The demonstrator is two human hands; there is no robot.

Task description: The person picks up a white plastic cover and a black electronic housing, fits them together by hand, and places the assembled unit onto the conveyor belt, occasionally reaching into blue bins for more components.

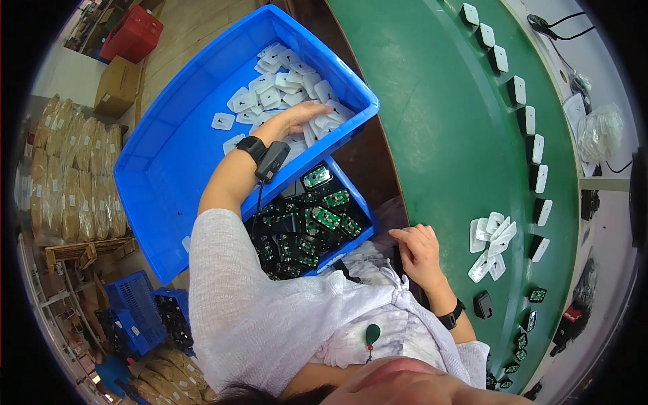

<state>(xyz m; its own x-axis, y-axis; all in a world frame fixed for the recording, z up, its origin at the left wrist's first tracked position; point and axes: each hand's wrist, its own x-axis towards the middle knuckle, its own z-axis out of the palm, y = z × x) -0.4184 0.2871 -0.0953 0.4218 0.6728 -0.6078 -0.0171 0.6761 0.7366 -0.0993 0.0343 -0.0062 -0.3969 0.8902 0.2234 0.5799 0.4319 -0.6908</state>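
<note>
My left hand [305,116] reaches into a large blue bin [177,116], its fingers stretched out over a heap of white plastic covers [271,94]. Some of its fingertips are hard to make out against the pieces, and no cover shows clearly lifted. My right hand [420,251] rests at the near edge of the green tabletop [432,145], fingers loosely curled in, with nothing seen in them. To its right lies a small pile of white covers [498,233]. A single black casing [483,305] sits nearer to me.
Below the large bin, a smaller blue bin [352,190] holds black casings with green circuit boards [326,217]. Along the table's right side runs a row of white-topped black units [530,121], then open casings with boards [537,295]. Wrapped brown bundles [75,182] stand at far left.
</note>
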